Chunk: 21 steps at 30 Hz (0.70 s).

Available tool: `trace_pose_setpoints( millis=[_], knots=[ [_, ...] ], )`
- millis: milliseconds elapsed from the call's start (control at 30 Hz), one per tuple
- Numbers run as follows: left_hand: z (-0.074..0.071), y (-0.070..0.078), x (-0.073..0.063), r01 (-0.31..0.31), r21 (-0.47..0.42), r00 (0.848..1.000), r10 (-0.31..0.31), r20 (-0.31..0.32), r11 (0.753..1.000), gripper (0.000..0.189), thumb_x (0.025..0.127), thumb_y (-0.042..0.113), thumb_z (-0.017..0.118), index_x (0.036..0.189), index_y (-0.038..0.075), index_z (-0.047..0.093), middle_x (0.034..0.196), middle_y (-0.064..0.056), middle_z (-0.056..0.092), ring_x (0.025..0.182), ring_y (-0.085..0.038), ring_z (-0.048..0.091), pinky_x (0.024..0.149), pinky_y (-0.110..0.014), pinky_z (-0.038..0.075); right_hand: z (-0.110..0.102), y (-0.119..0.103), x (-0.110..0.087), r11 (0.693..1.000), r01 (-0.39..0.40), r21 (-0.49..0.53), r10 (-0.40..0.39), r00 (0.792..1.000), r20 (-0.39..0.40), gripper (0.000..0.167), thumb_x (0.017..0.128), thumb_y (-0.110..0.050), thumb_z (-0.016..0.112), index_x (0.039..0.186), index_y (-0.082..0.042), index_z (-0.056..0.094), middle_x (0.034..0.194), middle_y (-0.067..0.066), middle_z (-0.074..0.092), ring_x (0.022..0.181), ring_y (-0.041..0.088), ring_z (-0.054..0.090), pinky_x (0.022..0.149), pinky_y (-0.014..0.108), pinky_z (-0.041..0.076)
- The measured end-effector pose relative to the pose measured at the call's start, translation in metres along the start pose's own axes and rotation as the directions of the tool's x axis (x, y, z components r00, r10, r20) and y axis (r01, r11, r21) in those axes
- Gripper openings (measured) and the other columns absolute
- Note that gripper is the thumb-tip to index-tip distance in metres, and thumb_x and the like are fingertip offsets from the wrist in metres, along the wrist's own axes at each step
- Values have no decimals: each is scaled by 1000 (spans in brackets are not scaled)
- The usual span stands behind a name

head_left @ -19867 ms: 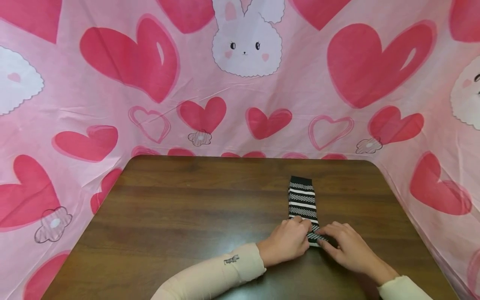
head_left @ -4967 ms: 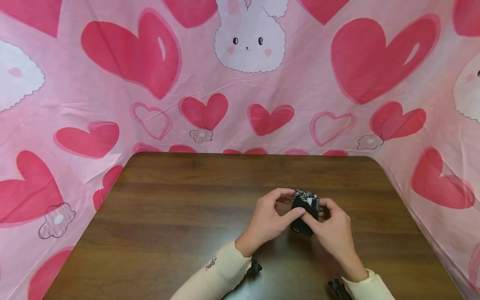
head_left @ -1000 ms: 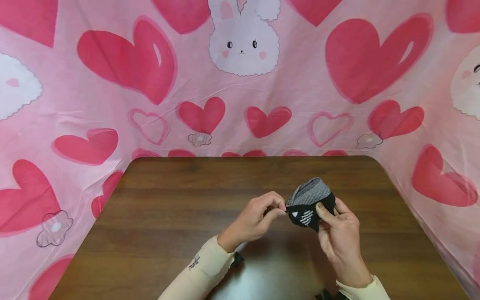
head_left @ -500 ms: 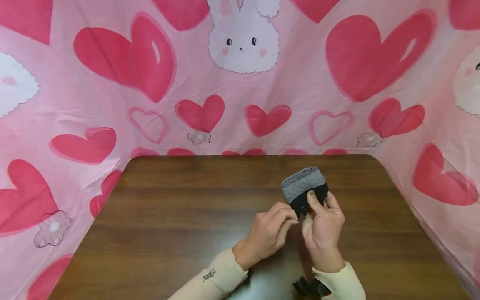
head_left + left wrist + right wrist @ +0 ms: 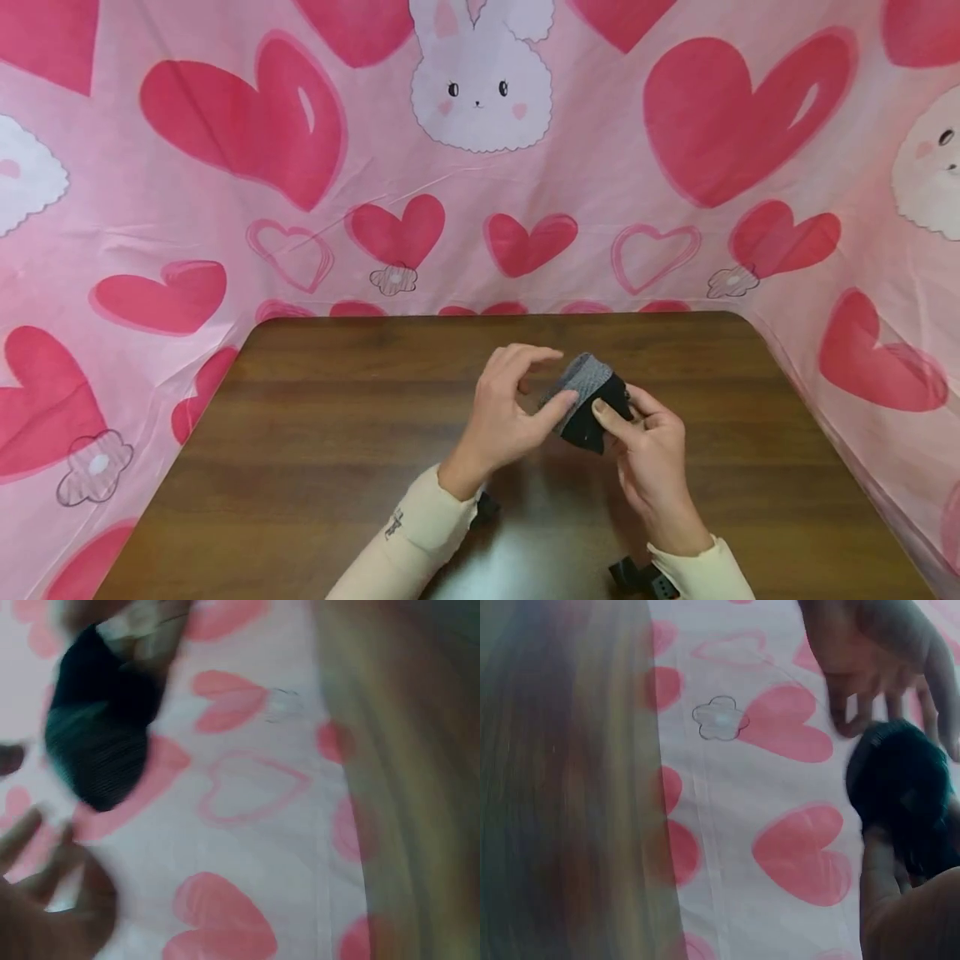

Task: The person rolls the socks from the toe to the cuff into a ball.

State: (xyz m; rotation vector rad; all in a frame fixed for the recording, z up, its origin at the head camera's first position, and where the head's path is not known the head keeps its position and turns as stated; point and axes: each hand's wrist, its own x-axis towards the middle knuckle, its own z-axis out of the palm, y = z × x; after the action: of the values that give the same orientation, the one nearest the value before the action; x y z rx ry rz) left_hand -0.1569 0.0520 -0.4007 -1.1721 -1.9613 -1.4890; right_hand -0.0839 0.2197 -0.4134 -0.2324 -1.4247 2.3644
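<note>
A black and grey sock (image 5: 587,385), folded into a compact bundle, is held above the table in the head view. My right hand (image 5: 656,458) grips its black part, thumb on the near face and fingers behind. Around its grey end my left hand (image 5: 498,408) is spread, thumb and fingers apart. In the left wrist view a gap shows between the left fingers (image 5: 56,877) and the blurred sock (image 5: 97,750). The right wrist view has the dark bundle (image 5: 896,780) in my right hand (image 5: 915,915), left fingers close to its far end.
Beneath both hands lies a brown wooden table (image 5: 337,442) with rounded far corners. A pink cloth (image 5: 600,167) with hearts and rabbits hangs behind it and along both sides. Black straps (image 5: 637,575) with small devices sit at the wrists.
Earlier the striped sock lay flat on the table; it was then folded up. Half a second ago my left fingers pinched its lower edge; now they have let go and spread by the grey end.
</note>
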Motion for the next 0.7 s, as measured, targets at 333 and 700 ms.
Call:
trace_pose_setpoints(
  millis=[333,700],
  knots=[
    [-11,-9,10,673,-309,715,-486,503,672,54,84,8,81,134,3,61,106,-5,70,88,-21,68,73,-35,58,-11,-3,3,979,61,-192,-14,972,235,28,87,13,69,115,12,65,100,14,71,87,20,71,71,38,59],
    [-10,-8,7,733,-316,668,-553,498,602,48,82,3,81,126,-2,64,99,-10,71,84,-22,68,74,-31,56,-39,-23,25,991,-52,-120,109,834,541,33,105,2,40,118,1,71,107,10,73,89,26,74,73,45,58]
  ],
)
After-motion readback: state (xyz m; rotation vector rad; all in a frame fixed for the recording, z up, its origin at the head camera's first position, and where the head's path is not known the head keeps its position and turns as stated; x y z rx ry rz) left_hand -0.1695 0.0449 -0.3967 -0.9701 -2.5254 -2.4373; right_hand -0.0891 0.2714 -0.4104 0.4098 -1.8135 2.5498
